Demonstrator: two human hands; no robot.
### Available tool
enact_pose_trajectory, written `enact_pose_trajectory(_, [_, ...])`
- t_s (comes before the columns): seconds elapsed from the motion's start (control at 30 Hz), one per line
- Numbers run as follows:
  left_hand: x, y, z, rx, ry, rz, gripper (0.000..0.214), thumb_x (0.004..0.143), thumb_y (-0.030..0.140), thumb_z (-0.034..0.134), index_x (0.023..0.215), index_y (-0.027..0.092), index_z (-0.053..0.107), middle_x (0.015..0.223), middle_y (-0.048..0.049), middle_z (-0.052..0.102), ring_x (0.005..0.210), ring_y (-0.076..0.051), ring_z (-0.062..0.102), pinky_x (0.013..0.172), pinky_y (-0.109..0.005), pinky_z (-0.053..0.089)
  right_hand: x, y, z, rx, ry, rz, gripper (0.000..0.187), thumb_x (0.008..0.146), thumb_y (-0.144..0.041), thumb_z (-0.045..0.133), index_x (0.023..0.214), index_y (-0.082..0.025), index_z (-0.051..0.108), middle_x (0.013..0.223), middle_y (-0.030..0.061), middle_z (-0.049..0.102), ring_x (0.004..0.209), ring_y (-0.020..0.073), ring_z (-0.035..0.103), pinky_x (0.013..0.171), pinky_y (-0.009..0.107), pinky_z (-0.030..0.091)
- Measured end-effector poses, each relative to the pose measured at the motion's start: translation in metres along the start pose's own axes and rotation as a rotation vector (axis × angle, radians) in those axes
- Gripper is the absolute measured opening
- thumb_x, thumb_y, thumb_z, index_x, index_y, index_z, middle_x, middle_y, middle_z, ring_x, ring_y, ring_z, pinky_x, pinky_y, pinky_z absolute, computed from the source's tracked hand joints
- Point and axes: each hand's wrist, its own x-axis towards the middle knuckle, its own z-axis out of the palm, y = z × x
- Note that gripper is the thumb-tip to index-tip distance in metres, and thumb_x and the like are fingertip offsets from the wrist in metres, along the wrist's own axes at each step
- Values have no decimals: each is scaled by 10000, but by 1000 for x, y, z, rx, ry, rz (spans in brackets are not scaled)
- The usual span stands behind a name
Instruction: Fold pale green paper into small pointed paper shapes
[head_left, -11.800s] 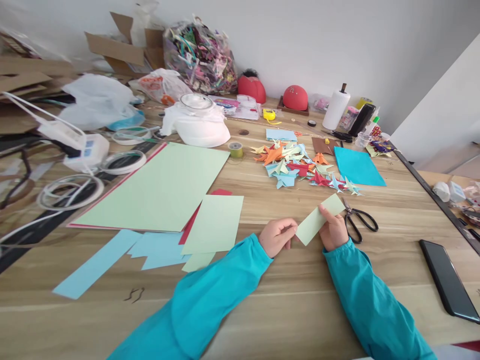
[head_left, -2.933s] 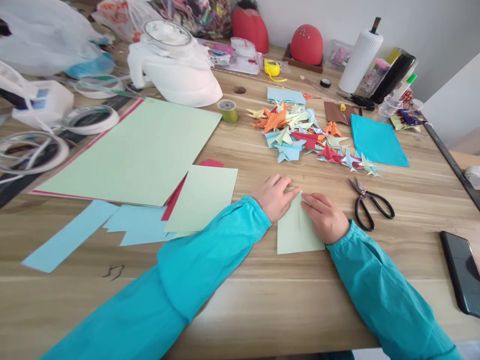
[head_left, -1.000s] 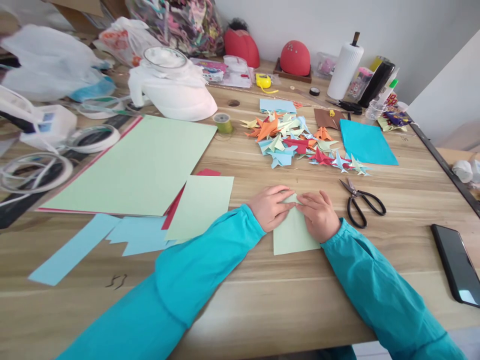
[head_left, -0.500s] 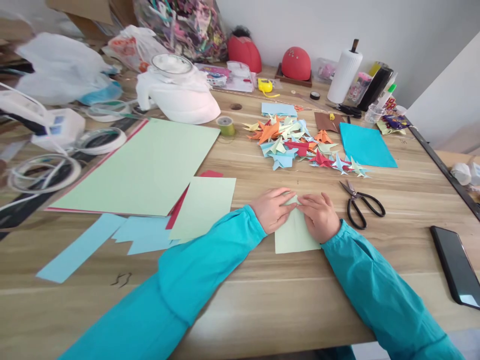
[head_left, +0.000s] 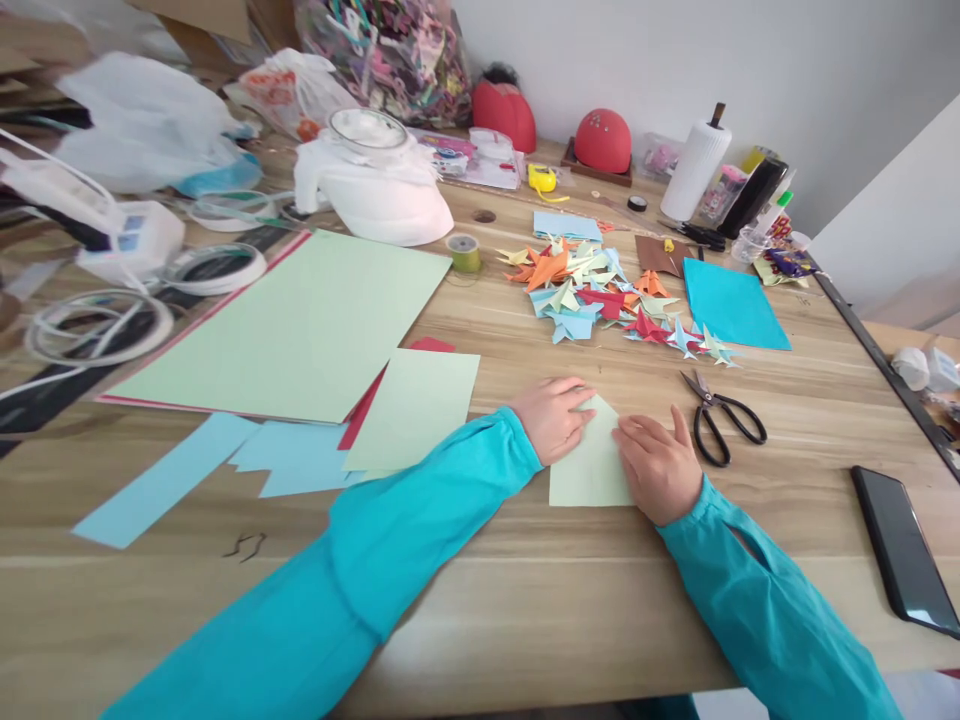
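Note:
A pale green sheet of paper lies on the table in front of me, its top corners folded in to a point. My left hand rests on its upper left part, fingers stretched flat over the folded edge. At the right edge, the fingers of my right hand lie extended along the paper, thumb raised apart from them. Black-handled scissors lie partly open just beyond my right hand. To the left of my left hand is another pale green sheet.
Folded paper shapes in several colours are heaped behind my hands. Large green sheets and blue strips lie left. A turquoise square is at the back right, a phone at the right. A thread spool stands behind.
My right hand has slid right and down from the paper's tip to its right edge, baring the folded point. My left hand stays on the paper. The view has shifted slightly.

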Motion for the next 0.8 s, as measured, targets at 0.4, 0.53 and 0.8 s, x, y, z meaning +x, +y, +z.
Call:
enact_pose_trajectory(0.4, [-1, -1, 12, 28, 28, 6, 318, 801, 275, 442, 1025, 165, 641, 1187, -110, 569, 1099, -292, 447, 860, -452, 396, 20, 7, 0, -110, -96, 61, 329, 869, -352, 447, 1143, -216, 569, 1247, 119, 525, 1150, 287, 439, 971, 500, 289])
enact_pose_trajectory(0.53, [0, 1, 10, 36, 21, -7, 313, 802, 273, 442, 1014, 159, 642, 1173, -111, 574, 1102, -284, 444, 885, -447, 381, 31, 3, 13, -145, -141, 49, 382, 865, -412, 436, 1185, -226, 531, 1274, 131, 492, 1160, 322, 414, 940, 559, 298])
enact_pose_trajectory(0.8, [2, 2, 7, 17, 0, -56, 298, 795, 307, 464, 984, 194, 666, 1166, -96, 585, 1099, -272, 465, 898, -440, 363, 36, 4, 10, -191, -66, -74, 363, 843, -417, 484, 1085, -168, 589, 1137, 137, 585, 1125, 304, 446, 1011, 565, 187])
